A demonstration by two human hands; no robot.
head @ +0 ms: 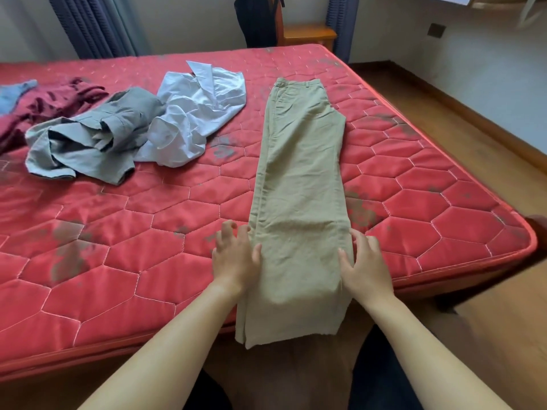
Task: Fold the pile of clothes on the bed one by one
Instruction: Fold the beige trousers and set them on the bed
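Khaki trousers (299, 179) lie lengthwise on the red quilted mattress (133, 247), folded leg on leg, waistband far, hems hanging over the near edge. My left hand (236, 255) rests flat at the trousers' left edge with fingers spread. My right hand (365, 261) rests at their right edge, fingers spread too. Neither hand grips the cloth. To the left lie a crumpled grey shirt (88, 143), a pale blue-white shirt (195, 113), a maroon garment (44, 105) and a blue piece (11, 93) at the frame's edge.
The mattress corner (524, 241) is at the right, with wooden floor (444, 137) beyond. A wooden chair (307, 34) with a dark garment stands behind the bed. Blue curtains (94, 25) hang at the back left.
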